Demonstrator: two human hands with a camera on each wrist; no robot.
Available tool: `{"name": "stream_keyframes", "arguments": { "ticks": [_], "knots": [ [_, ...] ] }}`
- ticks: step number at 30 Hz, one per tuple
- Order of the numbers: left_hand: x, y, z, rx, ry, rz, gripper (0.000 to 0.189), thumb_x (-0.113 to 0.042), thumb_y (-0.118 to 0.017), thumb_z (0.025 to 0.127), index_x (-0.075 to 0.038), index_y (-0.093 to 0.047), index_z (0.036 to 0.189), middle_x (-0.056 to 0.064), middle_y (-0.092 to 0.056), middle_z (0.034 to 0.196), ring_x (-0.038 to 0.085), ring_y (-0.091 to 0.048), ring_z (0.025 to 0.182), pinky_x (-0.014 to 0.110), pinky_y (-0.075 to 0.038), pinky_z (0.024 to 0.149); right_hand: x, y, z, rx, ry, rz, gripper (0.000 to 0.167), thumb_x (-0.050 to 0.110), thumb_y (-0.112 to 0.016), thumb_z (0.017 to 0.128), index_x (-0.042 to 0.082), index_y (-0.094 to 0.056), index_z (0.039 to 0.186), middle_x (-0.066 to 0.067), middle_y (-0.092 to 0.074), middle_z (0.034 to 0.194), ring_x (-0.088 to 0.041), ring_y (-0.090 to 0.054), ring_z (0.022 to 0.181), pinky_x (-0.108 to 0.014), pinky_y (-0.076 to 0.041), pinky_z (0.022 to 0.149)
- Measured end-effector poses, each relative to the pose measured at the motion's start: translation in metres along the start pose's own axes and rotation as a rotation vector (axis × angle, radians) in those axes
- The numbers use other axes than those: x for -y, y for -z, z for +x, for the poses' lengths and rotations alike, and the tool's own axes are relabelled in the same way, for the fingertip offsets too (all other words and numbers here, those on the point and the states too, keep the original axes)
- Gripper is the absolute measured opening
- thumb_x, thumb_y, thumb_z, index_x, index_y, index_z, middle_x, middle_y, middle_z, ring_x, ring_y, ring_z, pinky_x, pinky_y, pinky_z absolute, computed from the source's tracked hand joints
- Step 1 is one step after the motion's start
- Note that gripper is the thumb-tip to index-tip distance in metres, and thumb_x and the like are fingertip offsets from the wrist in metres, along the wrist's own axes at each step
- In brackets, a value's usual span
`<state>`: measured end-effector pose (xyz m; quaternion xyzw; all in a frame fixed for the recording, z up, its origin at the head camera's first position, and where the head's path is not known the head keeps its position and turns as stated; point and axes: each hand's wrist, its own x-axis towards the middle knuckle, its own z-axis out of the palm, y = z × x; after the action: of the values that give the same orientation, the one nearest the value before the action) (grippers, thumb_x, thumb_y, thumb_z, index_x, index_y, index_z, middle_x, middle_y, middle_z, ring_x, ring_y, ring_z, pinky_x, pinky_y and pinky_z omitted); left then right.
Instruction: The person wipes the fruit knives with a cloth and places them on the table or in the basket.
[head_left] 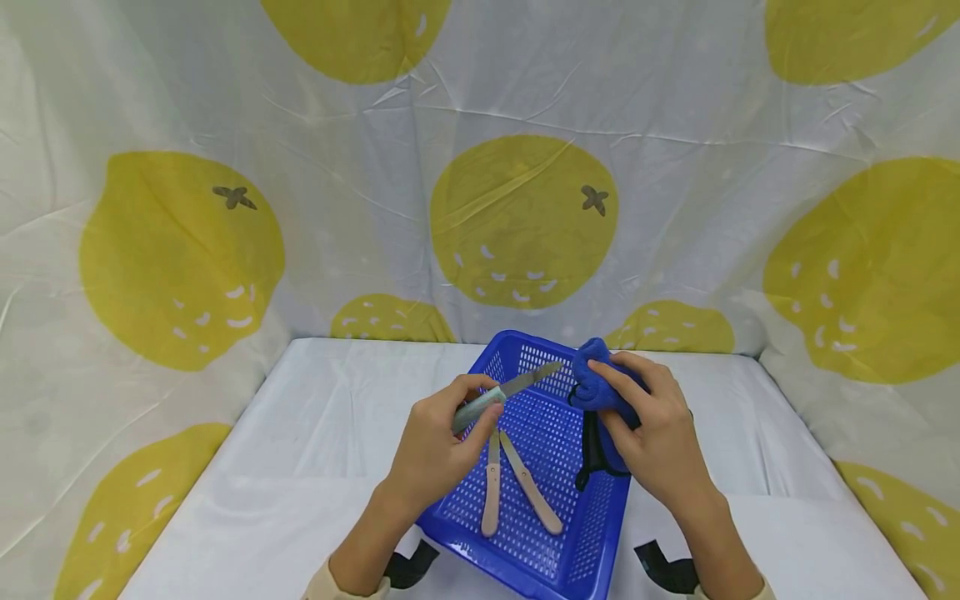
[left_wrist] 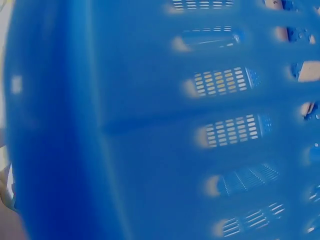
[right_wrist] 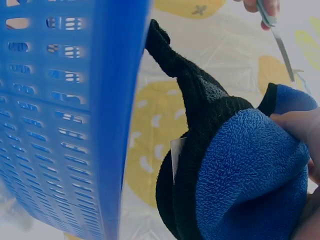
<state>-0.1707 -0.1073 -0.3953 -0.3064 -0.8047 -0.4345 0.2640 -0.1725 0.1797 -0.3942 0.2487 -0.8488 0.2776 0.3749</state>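
Note:
In the head view my left hand grips a knife by its pale green handle, above the basket, with the blade pointing right and slightly up. My right hand holds a bunched blue cloth just right of the blade tip. Black edging and a dark strip of the cloth hang down over the basket's right side. The right wrist view shows the fluffy blue towel close up, pinched by the fingers, and the knife blade beyond it.
A blue perforated plastic basket stands on the white-covered table. Inside it lie two knives with pinkish handles, one at left and one at right. The basket's wall fills the left wrist view. A lemon-print curtain hangs behind.

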Motion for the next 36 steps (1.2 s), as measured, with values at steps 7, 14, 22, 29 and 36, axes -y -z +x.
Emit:
{"name": "stream_keyframes", "arguments": {
  "ticks": [7, 14, 22, 29, 36],
  "knots": [
    [0.000, 0.002, 0.000, -0.045, 0.055, -0.041, 0.035, -0.009, -0.080, 0.089, -0.015, -0.060, 0.116, -0.004, -0.073, 0.091, 0.006, -0.065, 0.075, 0.024, -0.058, 0.061, 0.000, 0.000, -0.001, 0.000, -0.002, -0.006, 0.057, -0.003, -0.077, 0.082, 0.019, -0.070, 0.134, -0.015, -0.060, 0.136, -0.034, -0.054, 0.126, -0.041, -0.047, 0.102],
    [0.000, 0.001, 0.001, -0.034, 0.035, -0.015, 0.026, -0.012, -0.080, 0.090, -0.013, -0.065, 0.112, -0.002, -0.071, 0.095, 0.010, -0.058, 0.069, 0.020, -0.052, 0.055, 0.005, 0.005, -0.001, -0.002, -0.009, 0.005, 0.056, -0.003, -0.076, 0.082, 0.019, -0.070, 0.133, -0.015, -0.060, 0.137, -0.034, -0.053, 0.127, -0.029, -0.043, 0.109],
    [-0.002, -0.002, 0.001, 0.001, 0.082, -0.013, 0.027, -0.017, -0.079, 0.093, -0.015, -0.063, 0.114, -0.004, -0.068, 0.095, 0.008, -0.059, 0.073, 0.022, -0.056, 0.061, 0.016, 0.010, 0.000, 0.007, 0.009, 0.046, 0.036, 0.033, -0.064, 0.102, 0.019, -0.069, 0.135, -0.016, -0.058, 0.138, -0.034, -0.052, 0.129, -0.015, -0.031, 0.116],
    [-0.004, -0.005, -0.001, 0.033, 0.096, 0.016, 0.028, -0.019, -0.078, 0.093, -0.013, -0.064, 0.116, -0.002, -0.069, 0.098, 0.009, -0.061, 0.076, 0.022, -0.058, 0.064, 0.026, 0.007, 0.001, -0.019, 0.065, 0.069, 0.048, 0.051, -0.049, 0.105, 0.017, -0.070, 0.133, -0.016, -0.060, 0.135, -0.032, -0.055, 0.127, -0.011, -0.032, 0.116],
    [-0.006, -0.008, -0.002, 0.041, 0.062, 0.014, 0.027, -0.015, -0.077, 0.093, -0.011, -0.063, 0.116, 0.000, -0.068, 0.099, 0.011, -0.062, 0.077, 0.022, -0.059, 0.065, 0.035, 0.001, 0.001, -0.031, 0.137, 0.096, 0.042, 0.043, -0.049, 0.108, 0.017, -0.070, 0.133, -0.014, -0.062, 0.134, -0.032, -0.057, 0.124, -0.013, -0.033, 0.117]
  ]
}}
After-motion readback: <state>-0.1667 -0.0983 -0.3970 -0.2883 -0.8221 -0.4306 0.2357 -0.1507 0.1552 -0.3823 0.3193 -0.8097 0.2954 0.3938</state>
